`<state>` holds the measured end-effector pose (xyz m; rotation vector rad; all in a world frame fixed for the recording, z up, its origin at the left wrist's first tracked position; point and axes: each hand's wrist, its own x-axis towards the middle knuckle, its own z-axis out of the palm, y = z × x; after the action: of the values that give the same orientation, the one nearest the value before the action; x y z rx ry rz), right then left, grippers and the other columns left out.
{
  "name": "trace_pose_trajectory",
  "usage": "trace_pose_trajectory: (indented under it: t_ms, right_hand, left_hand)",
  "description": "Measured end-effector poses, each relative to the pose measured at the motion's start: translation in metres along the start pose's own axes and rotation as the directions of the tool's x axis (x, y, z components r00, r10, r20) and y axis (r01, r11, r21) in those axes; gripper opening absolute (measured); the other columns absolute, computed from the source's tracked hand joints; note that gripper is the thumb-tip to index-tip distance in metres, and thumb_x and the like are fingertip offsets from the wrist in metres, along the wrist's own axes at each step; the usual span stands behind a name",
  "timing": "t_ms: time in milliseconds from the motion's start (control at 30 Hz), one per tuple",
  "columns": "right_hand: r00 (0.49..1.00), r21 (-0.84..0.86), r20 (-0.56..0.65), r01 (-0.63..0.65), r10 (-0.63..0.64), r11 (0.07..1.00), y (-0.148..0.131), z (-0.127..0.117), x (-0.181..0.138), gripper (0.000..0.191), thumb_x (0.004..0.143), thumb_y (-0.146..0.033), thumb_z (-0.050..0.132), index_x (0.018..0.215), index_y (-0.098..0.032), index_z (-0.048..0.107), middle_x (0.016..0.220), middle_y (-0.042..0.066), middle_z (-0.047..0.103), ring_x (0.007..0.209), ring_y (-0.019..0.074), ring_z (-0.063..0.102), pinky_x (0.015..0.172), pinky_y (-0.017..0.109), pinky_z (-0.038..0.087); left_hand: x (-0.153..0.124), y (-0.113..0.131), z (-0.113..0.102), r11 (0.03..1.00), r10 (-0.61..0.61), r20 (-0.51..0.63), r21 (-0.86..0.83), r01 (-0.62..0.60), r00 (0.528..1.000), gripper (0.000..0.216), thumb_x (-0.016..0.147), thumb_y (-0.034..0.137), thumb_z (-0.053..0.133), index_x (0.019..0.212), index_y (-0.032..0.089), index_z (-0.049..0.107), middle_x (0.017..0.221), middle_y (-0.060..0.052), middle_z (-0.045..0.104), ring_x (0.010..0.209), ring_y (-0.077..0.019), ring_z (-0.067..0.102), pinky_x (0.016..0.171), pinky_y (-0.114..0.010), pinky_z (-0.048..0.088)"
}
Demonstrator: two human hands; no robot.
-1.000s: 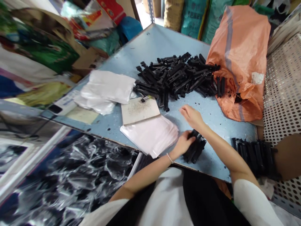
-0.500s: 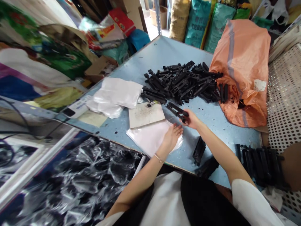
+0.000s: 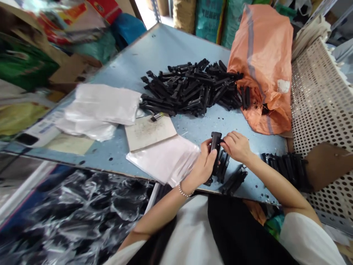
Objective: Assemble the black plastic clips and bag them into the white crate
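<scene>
My left hand (image 3: 204,162) is closed around a long black plastic part (image 3: 216,141), held upright near the front of the table. The fingers of my right hand (image 3: 236,147) pinch at a dark bit on its upper right side; fingertips partly hide what they grip. Just below and behind it, a few similar black parts (image 3: 223,167) stand or lean on the table, and another dark group (image 3: 234,180) lies by the front edge. A large heap of black plastic parts (image 3: 190,86) covers the table's middle.
White plastic bags (image 3: 104,103) lie at the left, and more bags (image 3: 162,158) lie under a stained board (image 3: 150,132) with a small brush (image 3: 157,117). An orange woven sack (image 3: 261,66) stands at the right, near a row of black parts (image 3: 286,167) and a perforated panel (image 3: 325,99).
The black part has come from beside the heap toward me. It was in my right hand; now my left hand grips it too, upright. The view has shifted right.
</scene>
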<state>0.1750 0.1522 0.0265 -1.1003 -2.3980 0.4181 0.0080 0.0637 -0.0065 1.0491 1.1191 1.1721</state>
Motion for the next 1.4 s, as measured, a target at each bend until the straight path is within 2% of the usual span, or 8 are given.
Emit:
trace_pose_trajectory:
  t_ms: [167, 333, 500, 700, 900, 1067, 1200, 1400]
  right_hand:
    - [0.947, 0.359, 0.178, -0.315, 0.267, 0.879, -0.016, 0.024, -0.011, 0.063, 0.105, -0.063, 0.011, 0.077, -0.023, 0.050, 0.065, 0.000, 0.052, 0.059, 0.0152, 0.050, 0.059, 0.029, 0.039]
    - [0.952, -0.018, 0.304, 0.034, -0.027, 0.999, -0.039, 0.037, -0.040, 0.050, 0.103, -0.058, 0.037, 0.088, -0.019, 0.065, 0.084, 0.012, 0.069, 0.081, 0.0250, 0.061, 0.072, 0.037, 0.042]
    - [0.930, -0.065, 0.366, -0.011, 0.034, 0.998, -0.034, 0.041, -0.043, 0.043, 0.104, -0.045, 0.040, 0.080, -0.021, 0.066, 0.074, 0.009, 0.071, 0.069, 0.0230, 0.064, 0.064, 0.034, 0.040]
    - [0.930, 0.032, 0.211, -0.313, 0.300, 0.949, 0.018, 0.048, 0.057, 0.041, 0.107, -0.041, 0.030, 0.090, -0.022, 0.062, 0.080, 0.004, 0.069, 0.076, 0.0205, 0.065, 0.070, 0.031, 0.045]
    - [0.725, 0.593, 0.220, -0.630, 0.653, 0.501, 0.049, 0.096, 0.166, 0.019, 0.096, -0.038, 0.056, 0.104, -0.021, 0.059, 0.083, 0.003, 0.063, 0.069, 0.0176, 0.060, 0.066, 0.031, 0.051]
    - [0.752, 0.746, 0.285, -0.563, 0.594, 0.355, 0.065, 0.092, 0.156, 0.031, 0.085, -0.050, 0.071, 0.088, -0.023, 0.055, 0.063, -0.009, 0.046, 0.047, 0.0068, 0.037, 0.046, 0.020, 0.034]
    - [0.775, 0.809, 0.346, -0.532, 0.528, 0.250, 0.052, 0.071, 0.088, 0.039, 0.075, -0.054, 0.077, 0.086, -0.022, 0.056, 0.067, -0.007, 0.053, 0.049, 0.0065, 0.041, 0.044, 0.019, 0.036]
    - [0.831, 0.723, 0.470, -0.555, 0.297, 0.411, 0.012, 0.050, -0.013, 0.042, 0.087, -0.064, 0.063, 0.091, -0.022, 0.064, 0.076, 0.000, 0.062, 0.062, 0.0149, 0.059, 0.057, 0.030, 0.052]
  left_hand:
    - [0.012, -0.004, -0.009, 0.996, 0.058, -0.117, 0.068, -0.050, 0.991, 0.052, 0.100, 0.055, 0.050, 0.138, 0.021, 0.040, 0.112, -0.009, 0.063, 0.068, -0.0131, 0.064, 0.059, -0.026, 0.054]
    - [0.026, 0.009, -0.020, 0.992, -0.092, -0.183, -0.099, 0.074, 0.979, 0.041, 0.100, 0.056, 0.049, 0.125, 0.025, 0.045, 0.084, 0.001, 0.059, 0.052, -0.0100, 0.059, 0.045, -0.021, 0.046]
    - [0.045, -0.007, -0.022, 0.977, -0.208, -0.188, -0.075, 0.198, 0.960, 0.040, 0.096, 0.050, 0.059, 0.122, 0.024, 0.044, 0.085, 0.002, 0.060, 0.053, -0.0120, 0.061, 0.052, -0.026, 0.051]
    - [0.036, -0.076, 0.003, 0.842, -0.042, -0.183, 0.522, 0.133, 0.982, 0.014, 0.097, 0.023, 0.048, 0.100, 0.016, 0.060, 0.102, -0.011, 0.066, 0.103, -0.0259, 0.064, 0.098, -0.045, 0.050]
    - [0.013, -0.107, 0.032, 0.648, 0.181, -0.072, 0.759, -0.064, 0.981, 0.051, 0.089, 0.006, 0.051, 0.139, 0.012, 0.052, 0.143, -0.021, 0.051, 0.132, -0.0322, 0.051, 0.113, -0.054, 0.040]
    - [0.029, -0.088, -0.005, 0.824, 0.189, -0.066, 0.553, -0.122, 0.980, 0.044, 0.091, 0.021, 0.060, 0.135, 0.018, 0.057, 0.137, -0.017, 0.057, 0.131, -0.0302, 0.051, 0.114, -0.054, 0.039]
    - [0.061, -0.059, -0.029, 0.999, 0.014, -0.223, -0.031, -0.021, 0.975, 0.042, 0.092, 0.045, 0.063, 0.125, 0.019, 0.062, 0.130, -0.014, 0.064, 0.117, -0.0242, 0.062, 0.105, -0.045, 0.049]
    - [0.075, -0.011, -0.019, 0.755, -0.168, 0.057, -0.634, 0.166, 0.984, 0.057, 0.075, 0.057, 0.081, 0.113, 0.019, 0.064, 0.096, -0.003, 0.070, 0.084, -0.0174, 0.069, 0.076, -0.032, 0.058]
